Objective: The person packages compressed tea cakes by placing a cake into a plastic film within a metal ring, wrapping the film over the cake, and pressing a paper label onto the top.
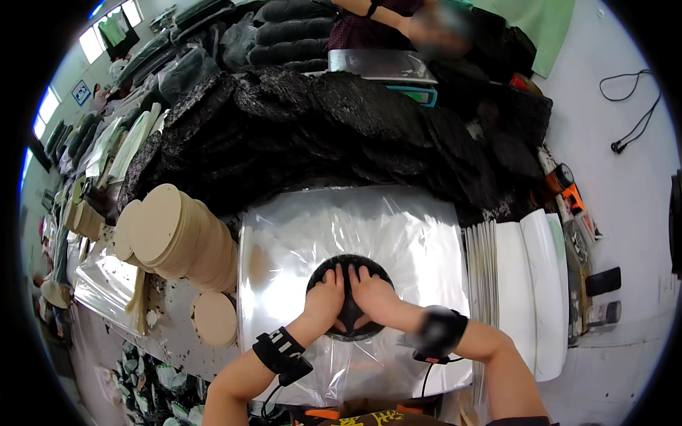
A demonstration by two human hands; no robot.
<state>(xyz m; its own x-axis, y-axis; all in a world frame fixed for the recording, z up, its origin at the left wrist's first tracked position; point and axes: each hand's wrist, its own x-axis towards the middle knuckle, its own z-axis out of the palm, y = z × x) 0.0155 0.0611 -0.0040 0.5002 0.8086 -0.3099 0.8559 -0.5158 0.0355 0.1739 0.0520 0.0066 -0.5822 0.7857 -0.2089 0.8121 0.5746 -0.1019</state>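
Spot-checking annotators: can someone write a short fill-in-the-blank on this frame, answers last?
1. The left hand and right hand rest on a round item coloured ____.
2. The stacked beige discs stand to the ____ of the glossy film.
3. The white rolls lie to the film's ____.

Missing words: black; left; right.

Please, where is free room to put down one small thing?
The shiny film is bare behind the black disc, up to the dark pile, and right of the disc, up to the layered sheets. Crowded: the disc, under left hand and right hand, and left of the film, with tan discs.
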